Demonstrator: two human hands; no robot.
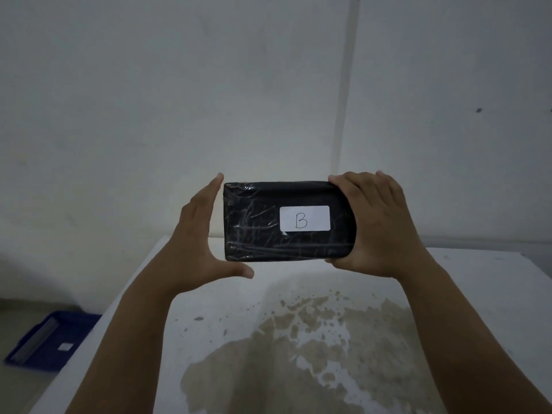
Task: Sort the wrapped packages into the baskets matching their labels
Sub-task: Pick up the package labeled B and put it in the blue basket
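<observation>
A black package (263,228) wrapped in clear film is held up in front of the wall, above the far part of the table. Its white label (304,218) faces me and reads "B". My right hand (379,225) grips the package's right end, fingers over the top and thumb underneath. My left hand (198,237) is spread at the left end, fingers upright beside the edge and thumb under the lower left corner; whether it touches the package is unclear.
A white table (227,318) with a large brown stain (343,348) lies below my arms. On the floor at the lower left stands a blue basket (44,351) with a small white label. A pale wall fills the background.
</observation>
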